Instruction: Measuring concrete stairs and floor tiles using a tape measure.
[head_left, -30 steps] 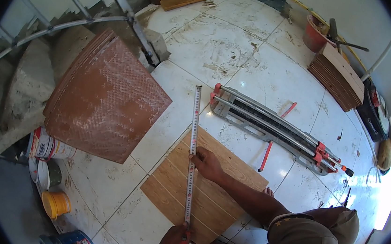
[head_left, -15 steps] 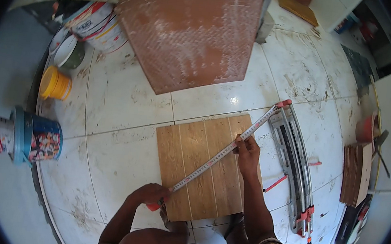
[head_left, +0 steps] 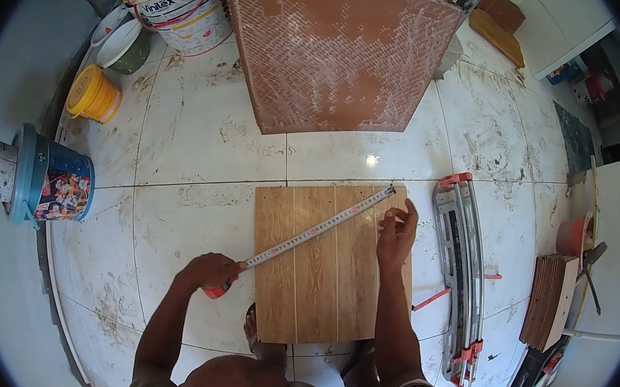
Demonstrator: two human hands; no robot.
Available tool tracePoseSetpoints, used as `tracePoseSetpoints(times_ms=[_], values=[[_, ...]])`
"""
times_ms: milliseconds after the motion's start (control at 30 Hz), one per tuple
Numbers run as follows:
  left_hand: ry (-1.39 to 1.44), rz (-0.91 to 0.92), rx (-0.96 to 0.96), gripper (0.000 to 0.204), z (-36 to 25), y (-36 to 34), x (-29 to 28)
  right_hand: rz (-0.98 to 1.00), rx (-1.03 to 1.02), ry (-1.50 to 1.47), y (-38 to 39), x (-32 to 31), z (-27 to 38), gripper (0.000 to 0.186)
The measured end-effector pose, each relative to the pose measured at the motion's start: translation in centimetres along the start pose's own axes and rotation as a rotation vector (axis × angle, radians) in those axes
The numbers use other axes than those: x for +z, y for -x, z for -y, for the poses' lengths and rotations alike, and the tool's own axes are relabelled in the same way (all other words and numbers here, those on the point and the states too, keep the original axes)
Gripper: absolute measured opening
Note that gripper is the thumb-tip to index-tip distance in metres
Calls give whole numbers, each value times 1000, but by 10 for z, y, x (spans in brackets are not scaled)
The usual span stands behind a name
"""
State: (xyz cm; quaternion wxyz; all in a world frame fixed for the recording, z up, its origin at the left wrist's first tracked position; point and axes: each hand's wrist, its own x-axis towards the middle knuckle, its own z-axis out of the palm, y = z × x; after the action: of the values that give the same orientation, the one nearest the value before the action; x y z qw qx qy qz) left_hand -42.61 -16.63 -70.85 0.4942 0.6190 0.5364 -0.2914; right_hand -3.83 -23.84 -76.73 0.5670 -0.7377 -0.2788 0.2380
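A square wood-look tile (head_left: 315, 291) with pale lines lies on the floor in front of me. My left hand (head_left: 211, 270), just off the tile's left edge, is closed round the red case of a tape measure (head_left: 217, 289). Its white blade (head_left: 314, 231) runs out slantwise across the tile, and the metal end sits near the far right corner. My right hand (head_left: 396, 239) hovers over the tile's right side, close to the blade's end but apart from it. Its index finger is stretched out, the other fingers are loosely bent, and it holds nothing.
A manual tile cutter (head_left: 459, 268) with red parts lies to the right. Ahead stands a stack of brown tiles (head_left: 337, 62), ribbed back showing. Paint buckets (head_left: 65, 181) and a yellow pail (head_left: 95, 94) line the left wall. More tiles (head_left: 549, 302) stand at the right.
My right hand has let go of the blade. The blade's end has come back from the tile cutter onto the tile's far right corner, as my left hand moved left with the case.
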Motion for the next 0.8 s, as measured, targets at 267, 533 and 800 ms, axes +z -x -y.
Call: tracePoseSetpoints(times_ms=[267,533,800], values=[[-156,-6,-71,61,9,-8,-45,264,-462,530,-31,17,-5,36],[-289,-57,-104,59,16,-39,-86,345,-526,664,-18,56,-16,35],[-335,-168,-64,60,16,-65,-138,437,-369,626,-42,80,-15,23]])
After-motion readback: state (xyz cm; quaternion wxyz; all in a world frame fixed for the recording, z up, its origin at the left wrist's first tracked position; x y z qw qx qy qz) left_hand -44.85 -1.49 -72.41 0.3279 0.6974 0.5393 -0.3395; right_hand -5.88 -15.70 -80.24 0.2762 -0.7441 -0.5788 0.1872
